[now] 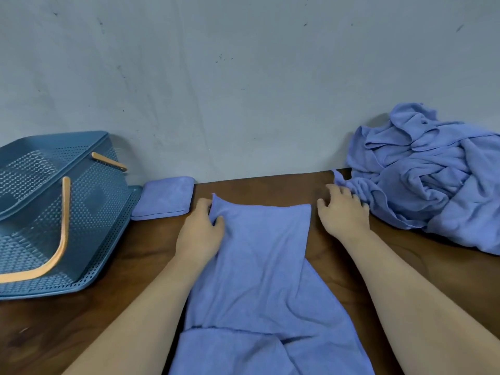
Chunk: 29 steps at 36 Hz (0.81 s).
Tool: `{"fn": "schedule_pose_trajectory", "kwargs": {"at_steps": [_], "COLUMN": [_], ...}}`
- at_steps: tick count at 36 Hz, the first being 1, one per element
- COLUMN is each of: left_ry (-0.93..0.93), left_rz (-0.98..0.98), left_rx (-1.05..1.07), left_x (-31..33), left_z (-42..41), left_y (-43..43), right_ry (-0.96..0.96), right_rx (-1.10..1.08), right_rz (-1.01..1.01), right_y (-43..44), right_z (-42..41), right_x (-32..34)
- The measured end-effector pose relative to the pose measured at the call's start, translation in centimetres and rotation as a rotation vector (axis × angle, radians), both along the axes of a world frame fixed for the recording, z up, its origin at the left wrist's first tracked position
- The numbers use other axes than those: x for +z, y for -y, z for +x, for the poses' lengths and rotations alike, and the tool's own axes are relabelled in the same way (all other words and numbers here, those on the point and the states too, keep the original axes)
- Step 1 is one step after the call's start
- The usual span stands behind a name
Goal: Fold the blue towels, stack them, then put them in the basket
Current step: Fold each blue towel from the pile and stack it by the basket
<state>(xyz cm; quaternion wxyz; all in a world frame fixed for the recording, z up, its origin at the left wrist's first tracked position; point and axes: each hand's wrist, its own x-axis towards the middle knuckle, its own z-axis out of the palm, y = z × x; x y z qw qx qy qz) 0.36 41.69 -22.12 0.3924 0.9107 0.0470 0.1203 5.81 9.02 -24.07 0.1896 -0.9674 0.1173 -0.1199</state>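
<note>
A blue towel [259, 269] lies lengthwise on the brown table in front of me, its far end doubled over. My left hand [200, 234] pinches the towel's far left corner between thumb and fingers. My right hand [342, 212] hovers just off the towel's far right corner with relaxed fingers and holds nothing. A folded blue towel [165, 198] sits by the wall to the left. A heap of crumpled blue towels [430, 177] is piled at the right. The blue mesh basket [89, 212] with orange handles stands tilted at the left.
The grey wall [243, 90] rises directly behind the table's far edge. Bare brown tabletop [121, 288] shows between the basket and the towel, and on the right below the heap.
</note>
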Motion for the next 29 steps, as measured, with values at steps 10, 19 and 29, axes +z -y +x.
{"fn": "schedule_pose_trajectory", "kwargs": {"at_steps": [10, 19, 29], "left_ry": [0.313, 0.112, 0.068], "left_rz": [0.311, 0.446, 0.454], "left_rx": [-0.04, -0.21, -0.219], "left_x": [-1.6, -2.2, -2.4], "left_z": [0.6, 0.7, 0.7], "left_y": [-0.2, -0.4, -0.3], "right_ry": [0.15, -0.029, -0.244], "right_rx": [0.214, 0.355, 0.453], "right_rz": [-0.038, 0.407, 1.398], "right_y": [-1.7, -2.5, -2.5], "right_z": [-1.6, -1.9, -2.3], "right_x": [0.4, 2.2, 4.6]}}
